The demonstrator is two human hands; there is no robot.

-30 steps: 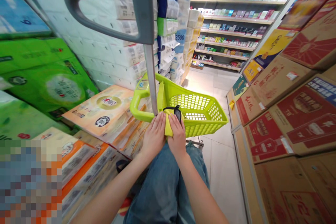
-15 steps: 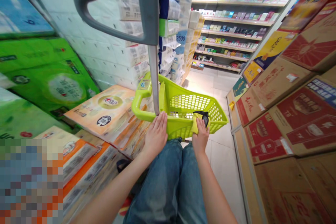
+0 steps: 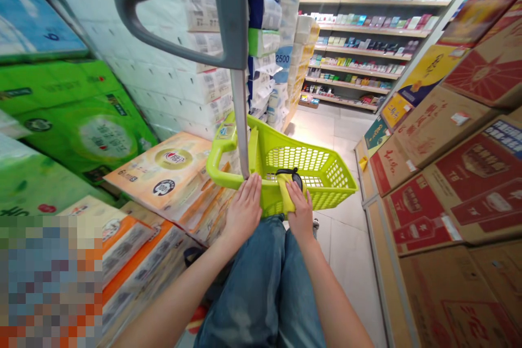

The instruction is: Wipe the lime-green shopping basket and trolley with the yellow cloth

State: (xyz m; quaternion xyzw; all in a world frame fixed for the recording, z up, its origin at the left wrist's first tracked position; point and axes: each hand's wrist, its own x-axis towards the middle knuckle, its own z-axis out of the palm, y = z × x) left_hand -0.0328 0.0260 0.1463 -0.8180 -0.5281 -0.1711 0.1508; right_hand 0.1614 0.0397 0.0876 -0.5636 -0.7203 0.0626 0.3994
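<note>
A lime green shopping basket point(image 3: 326, 171) on wheels stands in the aisle in front of my knees. Its grey pull handle point(image 3: 228, 16) rises on a metal pole point(image 3: 243, 125) at the near rim. My left hand point(image 3: 243, 207) lies flat against the basket's near rim, right beside the foot of the pole, fingers stretched out. My right hand point(image 3: 300, 209) presses a yellow cloth point(image 3: 285, 196) with a black edge onto the near rim, fingers laid over it.
Packs of tissue in green, orange and white wrap point(image 3: 163, 168) are stacked along the left. Red and brown cartons point(image 3: 440, 174) line the right. A tiled floor point(image 3: 326, 125) runs ahead to shelves of goods point(image 3: 359, 60). My legs wear blue jeans point(image 3: 261, 288).
My right hand slid the yellow cloth along the near rim to the right, then back left toward the middle. My left hand stayed by the pole.
</note>
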